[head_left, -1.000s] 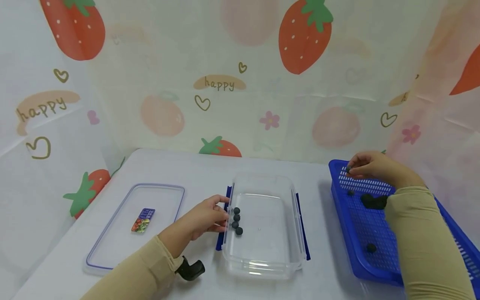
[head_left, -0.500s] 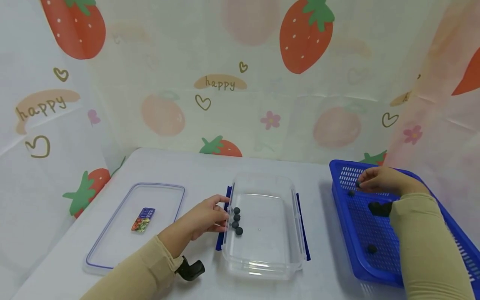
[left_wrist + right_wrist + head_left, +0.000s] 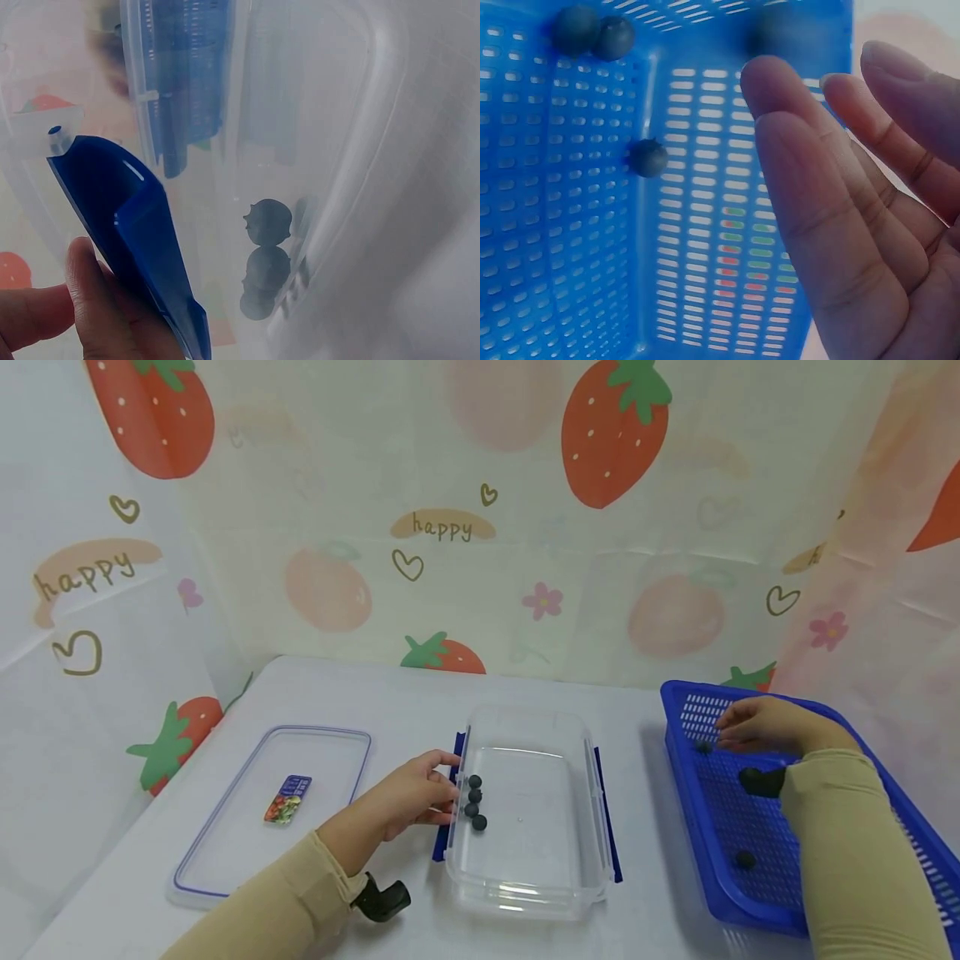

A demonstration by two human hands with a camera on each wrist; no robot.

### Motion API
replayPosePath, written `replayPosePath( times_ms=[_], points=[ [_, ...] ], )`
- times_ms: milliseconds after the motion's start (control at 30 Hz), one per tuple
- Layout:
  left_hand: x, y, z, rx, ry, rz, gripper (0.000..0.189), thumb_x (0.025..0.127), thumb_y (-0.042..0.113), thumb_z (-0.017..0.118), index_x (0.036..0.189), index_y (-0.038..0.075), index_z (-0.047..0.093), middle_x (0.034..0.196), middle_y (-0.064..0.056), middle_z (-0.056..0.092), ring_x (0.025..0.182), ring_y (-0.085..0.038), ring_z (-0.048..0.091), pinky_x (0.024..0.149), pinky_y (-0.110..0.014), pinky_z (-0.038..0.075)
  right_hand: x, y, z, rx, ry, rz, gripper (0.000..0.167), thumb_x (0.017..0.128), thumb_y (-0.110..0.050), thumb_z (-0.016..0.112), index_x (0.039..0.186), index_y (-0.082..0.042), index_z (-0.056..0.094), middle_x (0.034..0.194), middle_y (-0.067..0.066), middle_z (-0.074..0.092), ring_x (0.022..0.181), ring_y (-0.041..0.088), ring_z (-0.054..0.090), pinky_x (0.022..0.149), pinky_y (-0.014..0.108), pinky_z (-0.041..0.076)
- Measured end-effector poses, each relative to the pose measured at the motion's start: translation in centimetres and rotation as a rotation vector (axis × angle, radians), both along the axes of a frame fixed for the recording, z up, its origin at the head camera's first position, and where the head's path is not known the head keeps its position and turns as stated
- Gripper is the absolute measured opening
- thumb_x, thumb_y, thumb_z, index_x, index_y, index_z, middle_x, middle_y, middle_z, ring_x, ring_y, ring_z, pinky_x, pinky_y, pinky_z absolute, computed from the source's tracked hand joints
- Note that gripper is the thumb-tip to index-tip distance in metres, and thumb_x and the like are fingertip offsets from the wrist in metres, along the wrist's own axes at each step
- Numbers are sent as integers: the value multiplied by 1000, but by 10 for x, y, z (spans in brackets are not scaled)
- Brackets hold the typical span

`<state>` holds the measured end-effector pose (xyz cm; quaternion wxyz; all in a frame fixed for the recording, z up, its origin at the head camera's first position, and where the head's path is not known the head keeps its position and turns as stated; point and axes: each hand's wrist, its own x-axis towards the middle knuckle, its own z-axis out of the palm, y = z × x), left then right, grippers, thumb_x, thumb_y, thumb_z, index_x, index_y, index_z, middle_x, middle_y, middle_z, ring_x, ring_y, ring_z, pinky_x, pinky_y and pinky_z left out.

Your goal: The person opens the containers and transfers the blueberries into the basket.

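In the head view my left hand [image 3: 416, 793] rests against the left side of a clear plastic storage container [image 3: 536, 860], fingers loosely bent. The left wrist view shows the fingertips touching its blue side latch [image 3: 142, 232]. Several blueberries [image 3: 475, 796] stand in a row inside the container's left side. My right hand [image 3: 765, 724] is over the far end of a blue plastic basket [image 3: 686, 827], with thumb and fingers apart. A blurred blueberry [image 3: 769, 31] shows just beyond its fingertips in the right wrist view. More blueberries [image 3: 649, 157] lie in the basket.
A clear lid [image 3: 225, 835] with a blue seal lies on the white table [image 3: 630, 760] at left, bearing a small printed label [image 3: 287, 800]. A strawberry-print cloth [image 3: 337, 468] hangs behind. Black wrist cameras [image 3: 381, 900] sit under the sleeves.
My right hand has lowered and moved slightly right into the basket's far end. The blueberry it pinched has left its fingertips. The left hand and container stay put.
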<state>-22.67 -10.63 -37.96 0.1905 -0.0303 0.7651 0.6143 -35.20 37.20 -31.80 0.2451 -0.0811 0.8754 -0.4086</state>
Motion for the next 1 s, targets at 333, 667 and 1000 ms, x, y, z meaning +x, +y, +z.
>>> replayPosePath(
  times_ms=[333,667,1000],
  points=[
    [-1,0,-1,1,0,5,49,88,3,55,133,11,39,96,-17,56,74,-21,58,67,-29,55,0,-40,35,-51,122,47,27,89,-2,54,108,16,45,88,7,62,82,13,64,74,27,54],
    [1,2,1,2,-6,3,49,88,2,55,133,10,38,95,-17,56,73,-21,58,66,-29,55,8,-135,66,169,268,230,25,89,-17,60,108,-1,56,97,12,64,87,20,64,82,36,52],
    [0,1,1,6,3,1,47,88,2,54,132,11,39,95,-18,56,73,-21,57,66,-29,55,9,-220,48,87,188,390,18,87,-12,62,102,-4,60,96,12,63,88,24,65,78,31,53]
  ],
)
